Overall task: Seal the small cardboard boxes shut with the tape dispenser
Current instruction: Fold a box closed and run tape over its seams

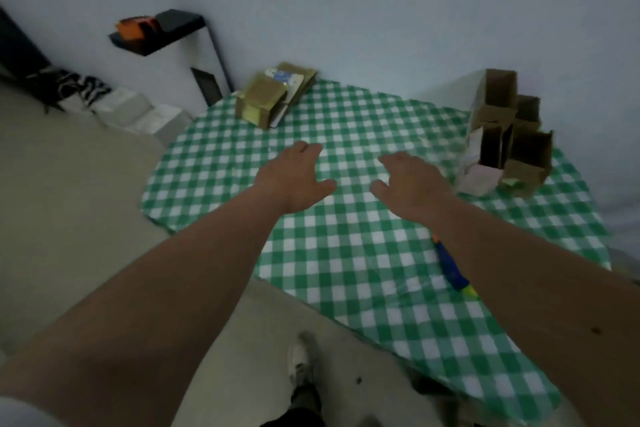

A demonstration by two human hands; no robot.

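tablecloth (pixel 346 253): green-white check | boxes (pixel 502 114): brown | tool (pixel 450 267): blue-yellow

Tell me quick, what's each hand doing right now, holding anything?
Left hand: open, fingers spread over the checked tablecloth, holding nothing.
Right hand: open, fingers loosely bent, holding nothing.

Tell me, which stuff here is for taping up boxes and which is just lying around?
For the job: open boxes; taped boxes; blue tool, probably the dispenser, part hidden by the arm; both empty hands.
Lying about: black shelf; orange thing; shoes.
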